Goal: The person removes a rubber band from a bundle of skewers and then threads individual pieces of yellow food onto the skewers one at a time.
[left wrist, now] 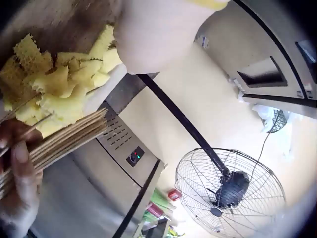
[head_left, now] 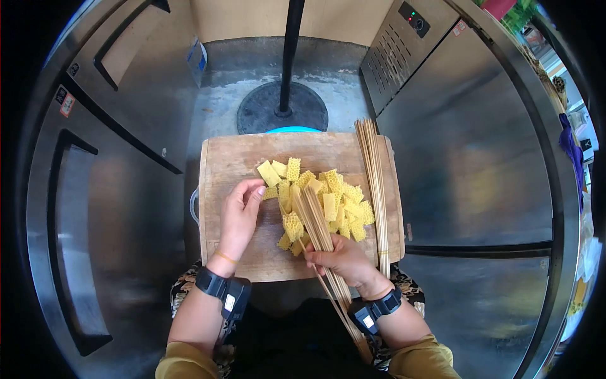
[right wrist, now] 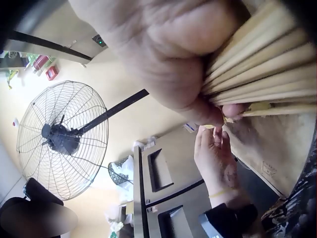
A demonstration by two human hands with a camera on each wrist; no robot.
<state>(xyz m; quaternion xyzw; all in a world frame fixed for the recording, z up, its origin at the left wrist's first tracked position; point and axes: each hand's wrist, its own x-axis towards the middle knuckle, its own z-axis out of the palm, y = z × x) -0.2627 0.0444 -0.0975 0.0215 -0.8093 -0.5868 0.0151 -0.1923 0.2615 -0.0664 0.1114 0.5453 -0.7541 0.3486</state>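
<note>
Yellow honeycomb-textured pieces point(head_left: 331, 205) lie heaped on a wooden board point(head_left: 221, 151). At the heap's left edge is my left hand point(head_left: 238, 218), its fingertips beside a small yellow piece point(head_left: 271, 192); whether they touch it is unclear. My right hand point(head_left: 344, 260) grips a bundle of thin wooden sticks point(head_left: 314, 218) slanting over the heap. One stick point(head_left: 320, 278) stands apart from that bundle, with a yellow piece point(head_left: 292, 226) at its upper end. In the right wrist view the sticks point(right wrist: 267, 64) fan out beside the right palm point(right wrist: 173, 49).
Another stick bundle point(head_left: 375, 189) lies along the board's right side. Steel cabinets point(head_left: 473, 145) flank the board on both sides. Beyond it stands a black pole on a round base point(head_left: 259, 114); the wrist views show a wire fan point(left wrist: 230, 191) on the pole.
</note>
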